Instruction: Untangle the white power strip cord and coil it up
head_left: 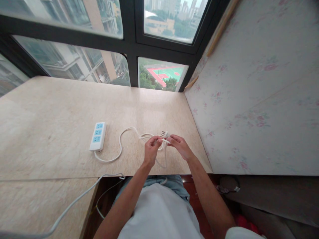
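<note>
My left hand [151, 150] pinches a white power cord [120, 141] above the ledge. Close by on the right, my right hand [181, 146] has its fingers closed on the same cord just below the plug. The white plug [164, 134], its metal prongs pointing left, shows just beyond my fingertips. Loops of cord hang and lie around both hands. From there the cord curves left to a white power strip [98, 136] with blue socket faces, which lies on the ledge.
The pale stone ledge [62, 109] runs back to a dark-framed window [133, 43]. A wall with floral paper [249, 99] bounds the right side. Another white cable [74, 200] crosses the front left edge. Dark furniture [271, 196] stands below on the right.
</note>
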The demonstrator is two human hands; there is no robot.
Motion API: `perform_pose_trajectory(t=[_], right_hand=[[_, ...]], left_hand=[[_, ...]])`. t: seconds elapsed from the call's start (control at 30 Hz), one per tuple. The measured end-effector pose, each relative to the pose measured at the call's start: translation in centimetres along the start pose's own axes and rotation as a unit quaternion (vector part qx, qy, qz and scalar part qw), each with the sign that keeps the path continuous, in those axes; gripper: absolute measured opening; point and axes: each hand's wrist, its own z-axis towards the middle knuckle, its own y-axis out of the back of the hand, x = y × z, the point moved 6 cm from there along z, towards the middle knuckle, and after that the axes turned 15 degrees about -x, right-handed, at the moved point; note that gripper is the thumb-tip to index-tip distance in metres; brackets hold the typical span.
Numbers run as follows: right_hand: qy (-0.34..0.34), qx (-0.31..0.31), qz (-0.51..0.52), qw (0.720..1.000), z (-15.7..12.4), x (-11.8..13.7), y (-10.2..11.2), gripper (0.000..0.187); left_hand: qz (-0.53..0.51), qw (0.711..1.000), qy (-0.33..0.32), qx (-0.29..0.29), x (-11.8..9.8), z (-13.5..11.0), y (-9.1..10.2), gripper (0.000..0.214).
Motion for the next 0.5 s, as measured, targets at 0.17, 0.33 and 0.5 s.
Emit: perform_pose_trajectory(t=[0.17, 0.33, 0.5], right_hand=[[0.026, 0.073, 0.022, 0.997, -0.9, -0.4, -1.0, 0.041], [0.080, -0.009, -0.024, 0.996, -1.3, -1.3, -0.3, 0.053], [0.092, -0.015, -0.100, 0.991, -2.2, -0.3, 2.0, 0.023]], left_hand=[[-0.067, 0.995, 0.065, -0.029, 0.8, 0.3, 0.3, 0.039], [-0.092, 0.986, 0.104, -0.089, 0.9, 1.3, 1.5, 0.046], [-0.119, 0.981, 0.109, -0.106, 0.6, 2.3, 2.3, 0.043]])
